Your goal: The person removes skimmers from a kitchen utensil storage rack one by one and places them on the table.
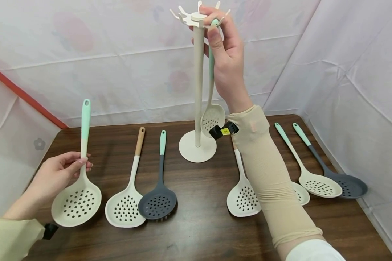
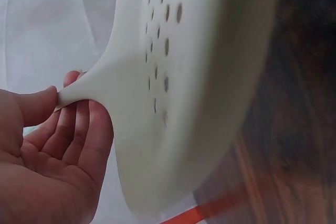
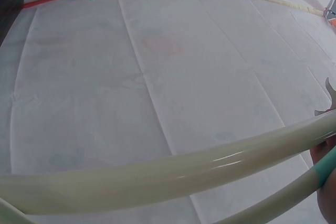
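A cream utensil stand (image 1: 197, 83) with hooks at its top rises from a round base on the brown table (image 1: 199, 235). My right hand (image 1: 223, 47) pinches the mint top of a cream slotted spoon (image 1: 213, 117) up at the hooks; the spoon hangs beside the pole. In the right wrist view the pole (image 3: 157, 174) and the spoon handle (image 3: 294, 190) cross the frame. My left hand (image 1: 63, 168) grips the neck of a cream skimmer (image 1: 76, 203) with a mint handle, holding it upright at the table's left. The left wrist view shows that skimmer bowl (image 2: 178, 77) close against my fingers (image 2: 79, 135).
A cream skimmer with a wooden handle (image 1: 125, 206) and a grey one (image 1: 157, 203) lie left of the stand. Right of it lie a cream skimmer (image 1: 243, 197), another behind my forearm (image 1: 301, 193), a cream spoon (image 1: 318, 185) and a grey one (image 1: 346, 185). White sheeting walls surround the table.
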